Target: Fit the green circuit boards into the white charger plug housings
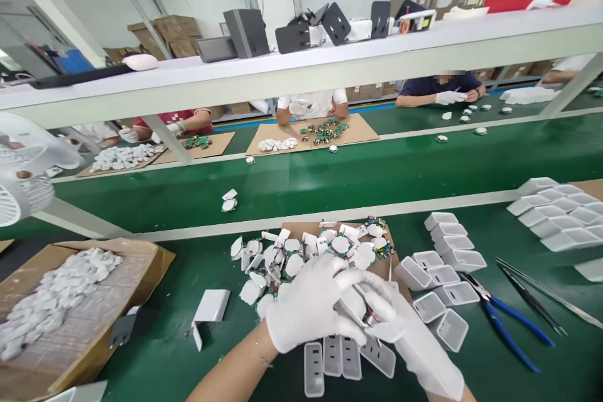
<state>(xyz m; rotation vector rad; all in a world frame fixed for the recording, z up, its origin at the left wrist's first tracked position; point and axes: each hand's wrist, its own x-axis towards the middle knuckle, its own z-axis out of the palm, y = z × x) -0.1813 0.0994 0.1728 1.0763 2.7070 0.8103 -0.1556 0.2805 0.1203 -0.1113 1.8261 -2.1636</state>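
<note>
My left hand (306, 304), in a white glove, is closed with its thumb and fingers round a small white-covered circuit board assembly (352, 305). My right hand (400, 320), gloved too, pinches the same assembly from the right; a bit of red wire shows between the fingers. Much of the held piece is hidden by the gloves. Just beyond both hands lies a heap of similar white-capped green circuit boards (294, 264) on cardboard. Below the hands, several white plastic housings (315, 370) with slots in their ends lie on the green table.
Open white housings (455, 330) stand to the right, beside blue-handled pliers (513, 330) and tweezers (532, 298). At left are a cardboard box (151, 289) of white parts and a bent white piece (211, 306). A green conveyor (377, 169) runs beyond; co-workers sit across it.
</note>
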